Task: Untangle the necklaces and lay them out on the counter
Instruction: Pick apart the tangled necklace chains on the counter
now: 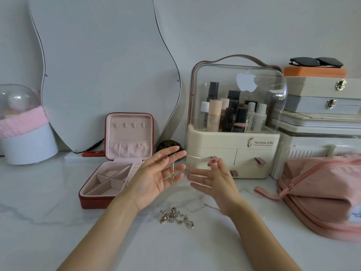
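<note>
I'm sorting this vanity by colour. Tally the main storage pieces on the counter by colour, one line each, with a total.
Red: 1, the open jewelry box
Pink: 1, the zip pouch
Cream: 1, the cosmetics organizer
Pale grey or beige: 2, the latched cases, stacked at right
Total: 5

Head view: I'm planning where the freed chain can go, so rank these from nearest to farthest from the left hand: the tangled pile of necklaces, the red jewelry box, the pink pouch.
From the left hand:
1. Red jewelry box, just to its left.
2. Tangled pile of necklaces, on the counter below it.
3. Pink pouch, far right.
</note>
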